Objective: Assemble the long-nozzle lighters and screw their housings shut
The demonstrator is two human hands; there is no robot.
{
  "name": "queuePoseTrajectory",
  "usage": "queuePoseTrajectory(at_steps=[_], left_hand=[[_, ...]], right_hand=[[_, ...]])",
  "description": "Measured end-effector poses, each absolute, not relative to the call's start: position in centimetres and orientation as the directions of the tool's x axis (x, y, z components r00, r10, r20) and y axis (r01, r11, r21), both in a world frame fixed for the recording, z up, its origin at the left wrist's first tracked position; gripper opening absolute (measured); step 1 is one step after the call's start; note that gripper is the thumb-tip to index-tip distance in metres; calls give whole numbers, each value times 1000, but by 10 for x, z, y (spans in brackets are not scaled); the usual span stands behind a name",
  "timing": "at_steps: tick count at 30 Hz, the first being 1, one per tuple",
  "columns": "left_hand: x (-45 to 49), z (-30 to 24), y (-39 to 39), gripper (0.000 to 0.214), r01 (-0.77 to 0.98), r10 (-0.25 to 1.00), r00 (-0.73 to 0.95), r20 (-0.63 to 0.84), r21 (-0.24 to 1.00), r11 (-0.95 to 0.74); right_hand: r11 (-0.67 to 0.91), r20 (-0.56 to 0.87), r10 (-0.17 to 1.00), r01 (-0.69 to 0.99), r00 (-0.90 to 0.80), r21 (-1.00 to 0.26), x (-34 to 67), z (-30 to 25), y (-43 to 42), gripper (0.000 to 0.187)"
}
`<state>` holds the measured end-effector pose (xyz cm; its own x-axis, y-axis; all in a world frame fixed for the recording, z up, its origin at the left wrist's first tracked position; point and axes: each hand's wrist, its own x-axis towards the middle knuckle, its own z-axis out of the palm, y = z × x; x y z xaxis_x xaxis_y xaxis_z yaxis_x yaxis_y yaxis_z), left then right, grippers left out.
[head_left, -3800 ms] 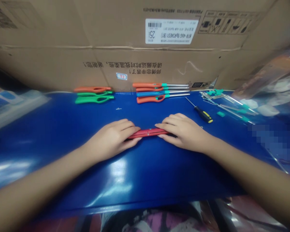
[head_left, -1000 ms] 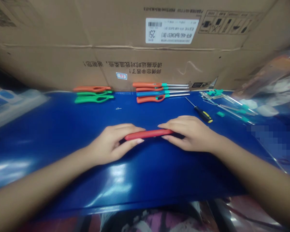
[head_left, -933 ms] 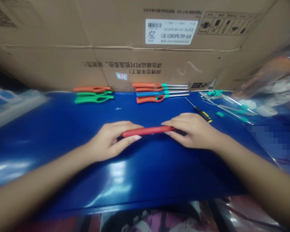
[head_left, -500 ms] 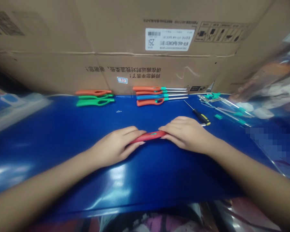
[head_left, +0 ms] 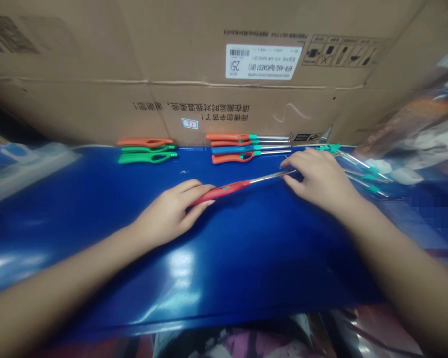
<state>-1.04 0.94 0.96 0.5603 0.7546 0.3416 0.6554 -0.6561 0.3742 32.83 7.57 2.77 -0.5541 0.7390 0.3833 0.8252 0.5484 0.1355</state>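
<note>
Mid-table, the left hand (head_left: 171, 211) grips the red handle (head_left: 227, 190), the right hand (head_left: 321, 176) pinches its metal tube's (head_left: 267, 177) far end, fully seated or not I can't tell, with four tubed lighters (head_left: 231, 149) seemingly done at twelve o'clock, three tubeless handles (head_left: 145, 149) at eleven.

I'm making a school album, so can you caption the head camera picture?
At a blue table, left hand gripping a red handle, right hand at its metal rod's far end.

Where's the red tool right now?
Near the middle of the head view, below the orange and blue tools, the red tool is gripped by the left hand, its metal rod reaching the right hand.
</note>
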Motion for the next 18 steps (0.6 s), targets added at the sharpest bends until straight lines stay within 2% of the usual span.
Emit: queuePoseTrajectory(at_steps=[4,9,11,14,18], left_hand=[[-11,10,10,36,685,773,530,348,361,-632],[-12,9,12,36,719,807,471,358,375,-585],[-12,8,12,37,719,813,471,341,385,-578],[-13,6,13,40,722,816,502,288,380,-578],[-14,3,14,40,727,814,529,240,366,-581]], right_hand=[[552,388,744,828,-543,101,329,30,76,18],[433,420,807,899,-415,55,333,31,75,56],[351,406,854,936,-326,13,339,32,78,64],[218,361,912,975,-194,-27,354,36,85,64],[106,396,916,990,-62,-88,379,48,96,60]])
